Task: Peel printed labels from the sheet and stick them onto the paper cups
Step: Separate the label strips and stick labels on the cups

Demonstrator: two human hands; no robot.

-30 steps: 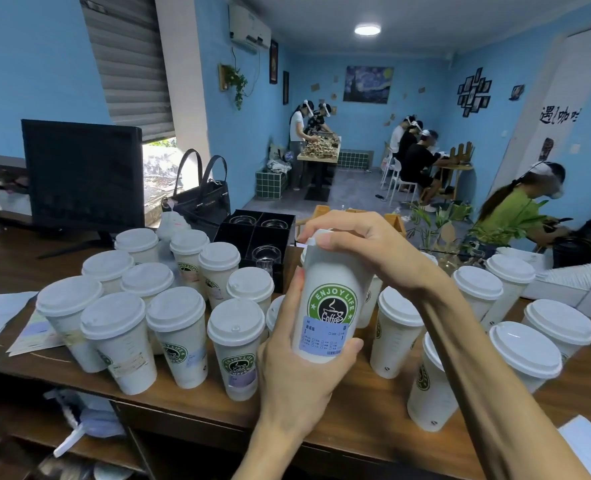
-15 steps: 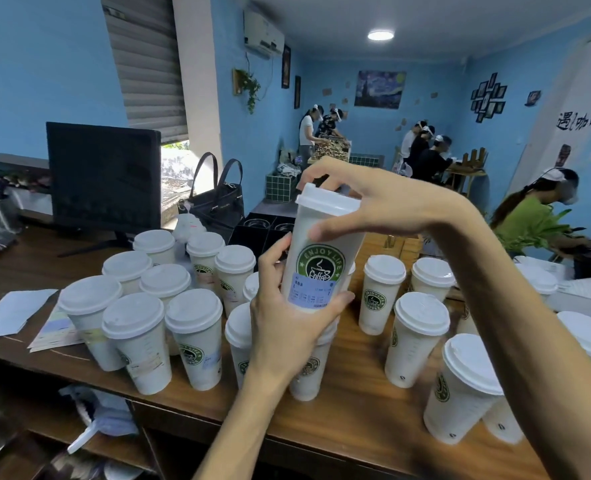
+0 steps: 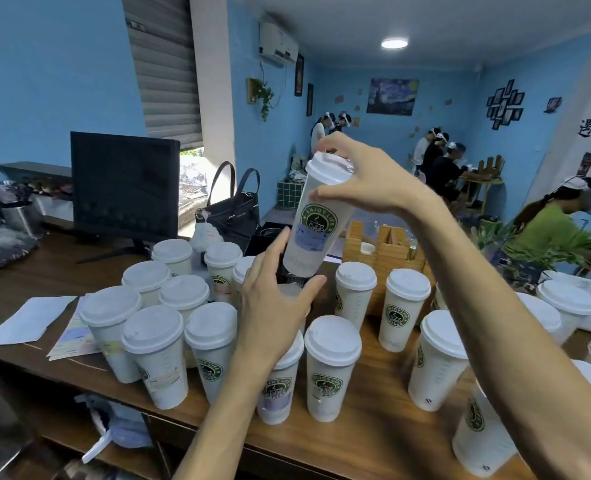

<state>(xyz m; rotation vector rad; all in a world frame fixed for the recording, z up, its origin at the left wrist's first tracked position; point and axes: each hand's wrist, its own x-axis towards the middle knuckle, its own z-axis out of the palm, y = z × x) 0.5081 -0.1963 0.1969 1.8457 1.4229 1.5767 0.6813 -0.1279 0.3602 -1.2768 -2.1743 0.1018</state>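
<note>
Above smooth lidded cups (image 3: 332, 367), tapered cup (image 3: 316, 225)

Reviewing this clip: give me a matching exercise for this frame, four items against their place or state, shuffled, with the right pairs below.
Items
1. raised cup
2. left hand
3. black monitor
4. label sheet

Places or states
A. flat on the counter, left of the cup cluster
B. open, fingers by the raised cup's base
C. tilted in the air, gripped near the lid by the right hand
D. upright at the back left of the counter

Pairs: 1-C, 2-B, 3-D, 4-A
</note>
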